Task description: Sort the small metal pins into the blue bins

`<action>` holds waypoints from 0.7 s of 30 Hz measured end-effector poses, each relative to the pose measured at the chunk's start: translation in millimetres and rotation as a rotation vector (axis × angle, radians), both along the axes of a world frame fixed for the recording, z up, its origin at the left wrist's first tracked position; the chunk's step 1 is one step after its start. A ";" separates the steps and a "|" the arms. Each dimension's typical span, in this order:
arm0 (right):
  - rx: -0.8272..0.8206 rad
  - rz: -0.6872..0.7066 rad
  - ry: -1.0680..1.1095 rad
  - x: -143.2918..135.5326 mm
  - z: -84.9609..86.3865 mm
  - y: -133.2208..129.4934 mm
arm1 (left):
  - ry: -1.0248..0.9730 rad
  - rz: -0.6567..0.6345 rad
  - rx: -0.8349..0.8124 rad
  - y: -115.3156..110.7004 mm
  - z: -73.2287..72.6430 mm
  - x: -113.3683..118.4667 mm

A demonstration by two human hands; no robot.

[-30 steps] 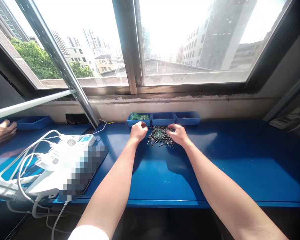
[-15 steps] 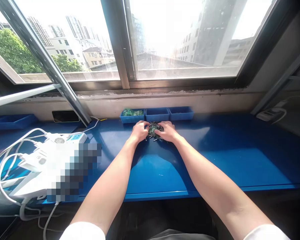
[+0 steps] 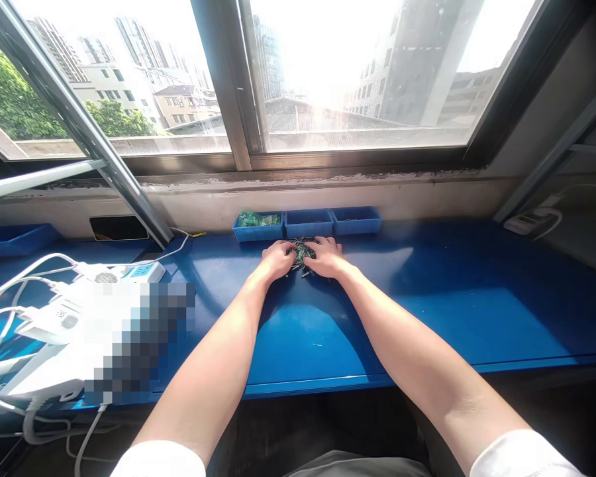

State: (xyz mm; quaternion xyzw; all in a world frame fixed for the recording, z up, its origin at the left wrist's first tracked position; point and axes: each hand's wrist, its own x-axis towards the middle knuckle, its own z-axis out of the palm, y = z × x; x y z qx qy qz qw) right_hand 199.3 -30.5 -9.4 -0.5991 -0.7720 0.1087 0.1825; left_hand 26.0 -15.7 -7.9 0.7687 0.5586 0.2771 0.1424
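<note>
Basically, left hand and right hand cupped loosely, thumbs apart from fingers; pile of small dark pieces between them. Blue bins just beyond grip.

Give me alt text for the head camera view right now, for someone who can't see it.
Two bare hands, the left and the right, cup a pile of small dark metal pieces on a blue table. Behind stand three blue bins, beneath a bright window.

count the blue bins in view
4: left bin, middle bin and right bin in the row beyond the pile, and far-left bin, cut off by the picture's edge; more may lie outside.
</note>
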 end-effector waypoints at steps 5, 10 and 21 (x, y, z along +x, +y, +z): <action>0.009 -0.002 0.020 0.2 -1.9 0.1 | -0.027 0.038 -0.004 -3.2 4.4 6.3; 0.018 -0.001 0.029 0.9 -2.0 -0.7 | -0.102 0.063 -0.015 -4.1 8.2 9.3; 0.057 0.002 0.057 0.9 -0.9 -2.3 | -0.192 0.033 -0.085 -15.2 20.5 14.1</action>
